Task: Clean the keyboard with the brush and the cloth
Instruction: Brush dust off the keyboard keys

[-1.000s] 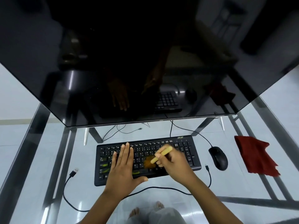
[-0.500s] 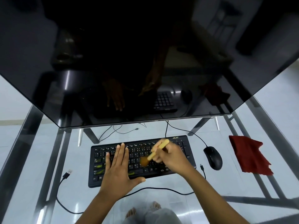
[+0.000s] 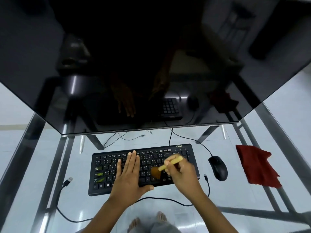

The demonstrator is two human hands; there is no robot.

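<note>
Brushing keys: my right hand (image 3: 183, 174) grips the brush (image 3: 165, 165), bristles on the black keyboard (image 3: 117, 167) on the glass desk (image 3: 50, 165). Left hand (image 3: 129, 175) flat, fingers straight, pressing keys. Red cloth (image 3: 257, 165) lies right of the mouse (image 3: 218, 168).

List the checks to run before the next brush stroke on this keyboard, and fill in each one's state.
1. Grip on the brush: right hand holds its handle. Ok.
2. The keyboard steadied: left hand lies flat on the keys. Ok.
3. The bristles touching the keys: blurred. Cannot tell.
4. Left-side keys free of green bits: not ok.
5. The cloth ready: it lies right of the mouse, untouched. Ok.
</note>
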